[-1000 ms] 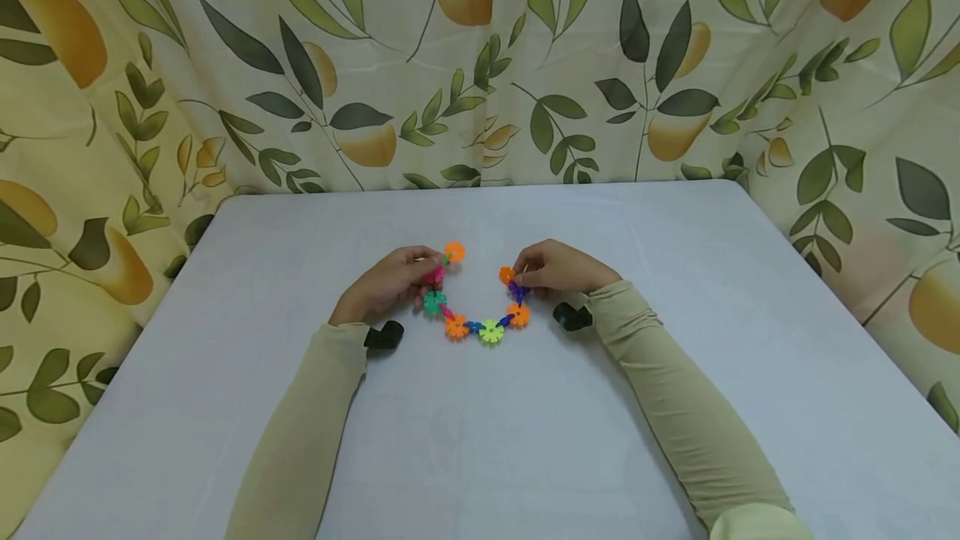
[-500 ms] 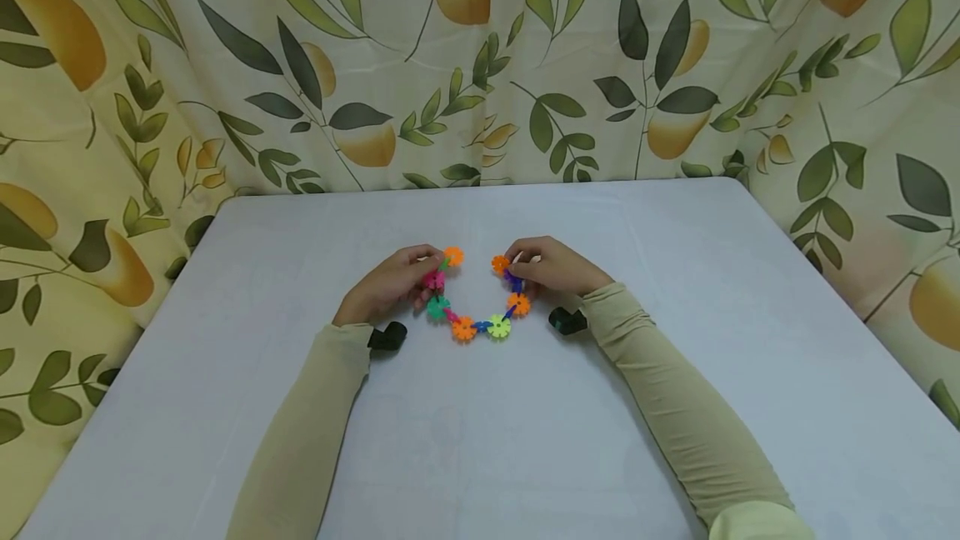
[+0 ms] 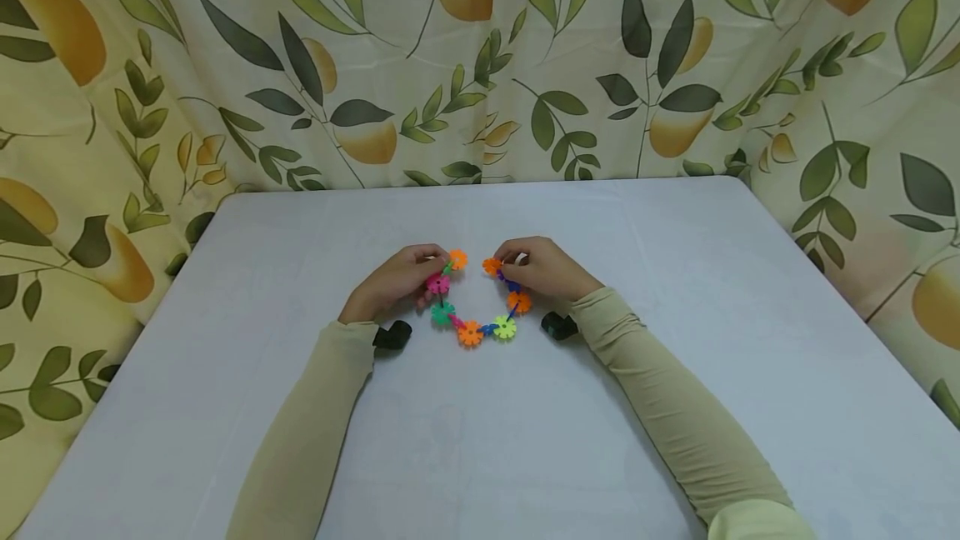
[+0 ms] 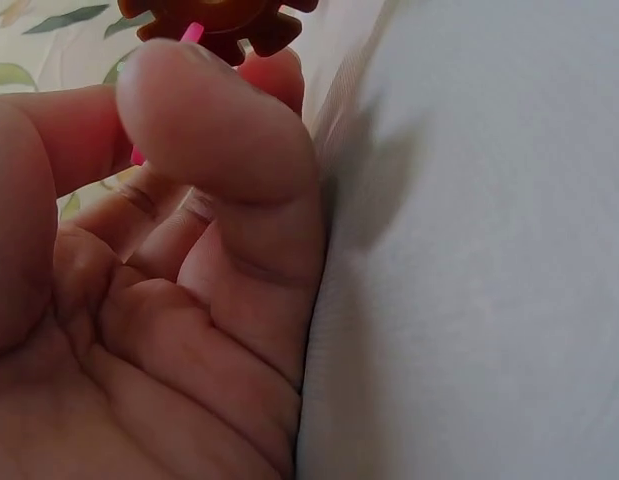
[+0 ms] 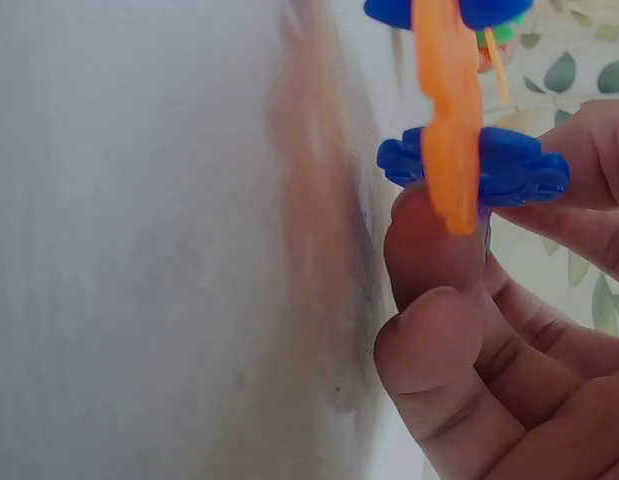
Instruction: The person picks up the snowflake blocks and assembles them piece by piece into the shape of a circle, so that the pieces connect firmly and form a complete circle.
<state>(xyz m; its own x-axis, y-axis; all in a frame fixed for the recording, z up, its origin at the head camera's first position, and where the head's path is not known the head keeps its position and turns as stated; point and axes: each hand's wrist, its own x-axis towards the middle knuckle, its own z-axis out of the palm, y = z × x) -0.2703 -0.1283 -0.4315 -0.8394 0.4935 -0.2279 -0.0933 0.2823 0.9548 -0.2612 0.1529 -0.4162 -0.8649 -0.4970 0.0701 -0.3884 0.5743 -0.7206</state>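
A chain of interlocking flower-shaped plastic discs (image 3: 470, 333) curves in a U above or on the white table, gap at the far side. My left hand (image 3: 397, 277) pinches its left end, close to a green disc and an orange end disc (image 3: 458, 260). At the right end my right hand (image 3: 551, 267) pinches the chain beside another orange end disc (image 3: 492, 266). The two ends stand apart. In the right wrist view, an orange disc (image 5: 449, 120) crosses a blue disc (image 5: 524, 165) at the fingertips. Fingers hide part of both ends.
A white cloth covers the table (image 3: 495, 440). Behind it and at the sides hangs a leaf-patterned curtain (image 3: 480, 107). Black wrist devices (image 3: 393, 336) sit below both hands.
My right hand has moved left with its end of the chain, and my left hand slightly right. The gap between the two end discs is narrower; the chain's lower curve has shifted right.
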